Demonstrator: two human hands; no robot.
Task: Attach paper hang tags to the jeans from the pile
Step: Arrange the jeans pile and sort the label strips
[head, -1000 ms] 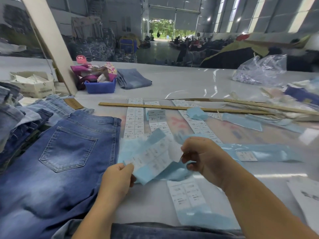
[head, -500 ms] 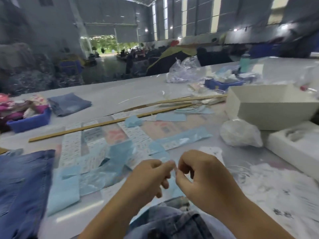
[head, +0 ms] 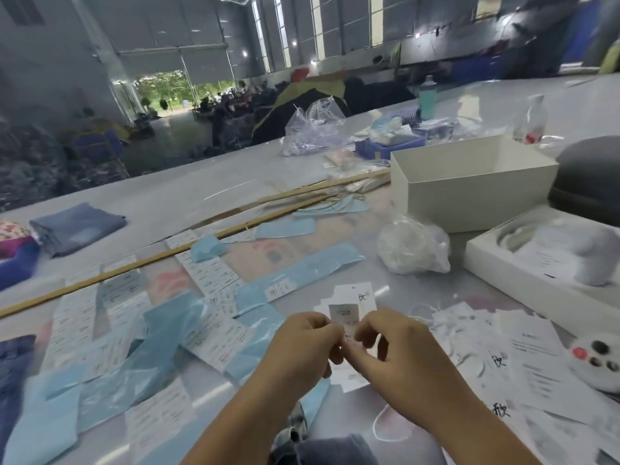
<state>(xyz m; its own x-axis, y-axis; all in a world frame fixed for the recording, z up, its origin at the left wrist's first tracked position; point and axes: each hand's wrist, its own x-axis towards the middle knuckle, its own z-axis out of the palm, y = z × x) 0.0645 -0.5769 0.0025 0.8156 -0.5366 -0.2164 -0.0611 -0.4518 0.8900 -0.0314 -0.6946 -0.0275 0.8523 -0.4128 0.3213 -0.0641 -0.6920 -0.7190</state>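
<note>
Paper tag (head: 343,314): pinched upright between left hand (head: 303,344) and right hand (head: 399,347), near the white box (head: 469,189), seemingly for readying before attachment.

I work in a big garment factory hall. My long desk (head: 188,199) carries strips of printed size labels (head: 214,276), and folded jeans (head: 75,226) lie left of them. Beyond the desk, dark heaps of clothing (head: 302,105) stretch towards an open loading door (head: 174,92).

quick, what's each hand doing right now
Left hand: pinching the small paper tag.
Right hand: pinching the same tag from the other side.
</note>
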